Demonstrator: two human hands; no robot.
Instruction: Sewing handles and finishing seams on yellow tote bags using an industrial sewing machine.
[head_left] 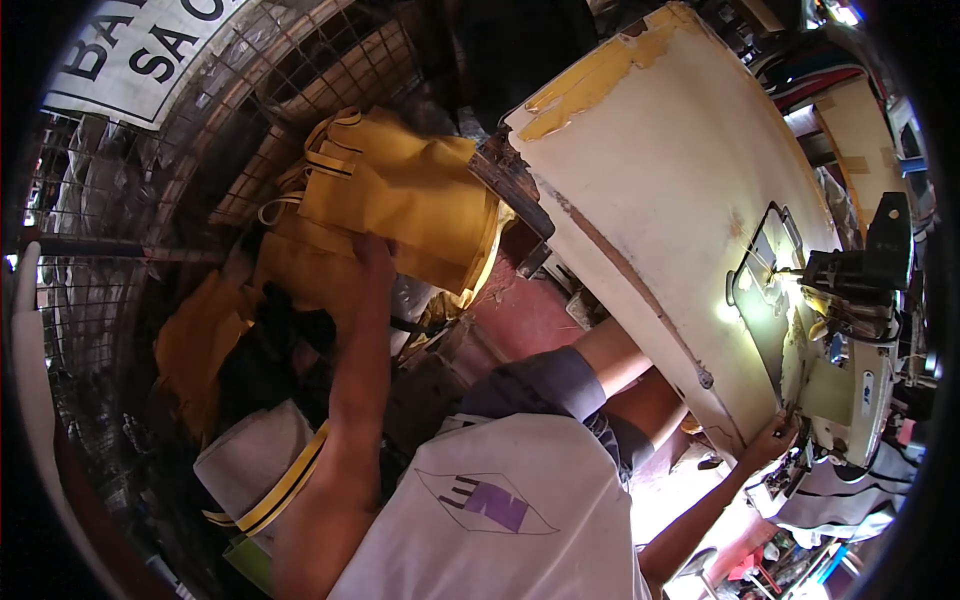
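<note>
My left hand reaches to a stack of yellow fabric pieces with striped strap loops, its fingers curled onto their lower part. At the lower right, my right hand is closed at the edge of the worn cream worktable, below a sewing machine with a lit needle area. What its fingers hold is too small to make out. A grey fabric piece with a yellow-and-black strap lies beside my left arm.
A wire-mesh wall with a printed sign curves along the left, crossed by a dark bar. My legs are below the table's edge, over a pink floor. Cluttered items crowd the lower right.
</note>
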